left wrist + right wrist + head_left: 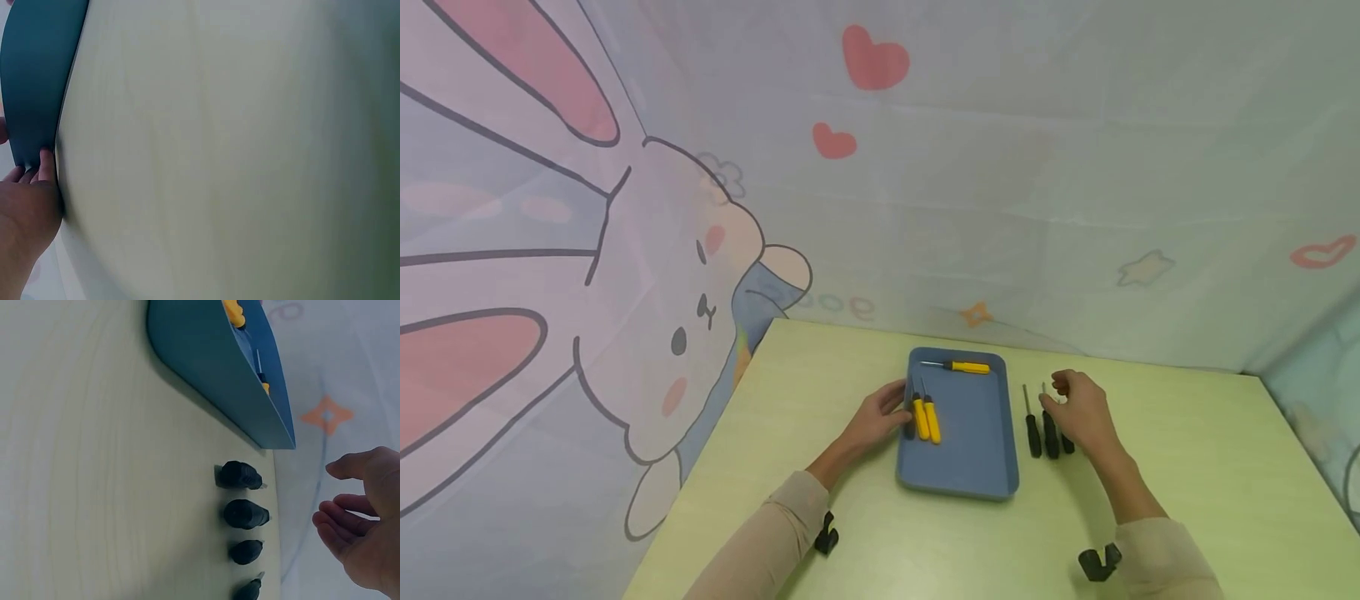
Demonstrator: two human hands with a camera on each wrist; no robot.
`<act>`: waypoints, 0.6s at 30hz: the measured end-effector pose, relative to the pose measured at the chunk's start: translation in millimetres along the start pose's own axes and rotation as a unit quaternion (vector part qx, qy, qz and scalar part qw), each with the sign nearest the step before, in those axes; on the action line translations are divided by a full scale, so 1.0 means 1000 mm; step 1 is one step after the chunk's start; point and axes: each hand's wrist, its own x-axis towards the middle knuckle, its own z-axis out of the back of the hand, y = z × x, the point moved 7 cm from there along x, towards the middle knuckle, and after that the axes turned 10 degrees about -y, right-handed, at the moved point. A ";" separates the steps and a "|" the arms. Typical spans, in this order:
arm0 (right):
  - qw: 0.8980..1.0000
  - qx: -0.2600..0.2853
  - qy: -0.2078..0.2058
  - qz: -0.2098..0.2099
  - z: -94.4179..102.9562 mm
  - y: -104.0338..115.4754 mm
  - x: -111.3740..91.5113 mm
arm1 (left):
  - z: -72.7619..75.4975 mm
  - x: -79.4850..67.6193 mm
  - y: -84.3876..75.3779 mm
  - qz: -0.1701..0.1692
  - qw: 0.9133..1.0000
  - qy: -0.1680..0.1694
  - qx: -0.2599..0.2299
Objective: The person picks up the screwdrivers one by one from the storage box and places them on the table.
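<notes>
A blue-grey tray (973,475) lies on the table with three yellow-handled screwdrivers in it. One yellow screwdriver (970,367) lies crosswise at the far end; two others (933,425) lie side by side near the left wall. My left hand (876,419) holds the tray's left side, thumb over the rim and fingers (46,165) against the outer wall. To the tray's right, several black-handled screwdrivers (1033,437) lie in a row, shafts pointing away. Over them hovers my right hand (1082,412), thumb and fingers apart and loosely bent, holding nothing in the right wrist view.
The pale yellow-green table (1195,467) ends at the back against a hanging cloth (1037,167) printed with a rabbit, hearts and stars. A black clip-like piece (826,535) sits by the left cuff, and another (1099,563) by the right cuff.
</notes>
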 end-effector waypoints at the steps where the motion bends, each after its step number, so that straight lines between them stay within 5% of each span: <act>1: 1.000 0.001 0.001 0.002 -0.001 0.002 0.001 | 0.000 0.000 0.000 0.003 1.000 -0.002 -0.001; 18: 0.997 0.068 0.031 0.035 -0.027 0.039 0.022 | -0.001 -0.001 -0.005 0.000 1.000 0.003 -0.002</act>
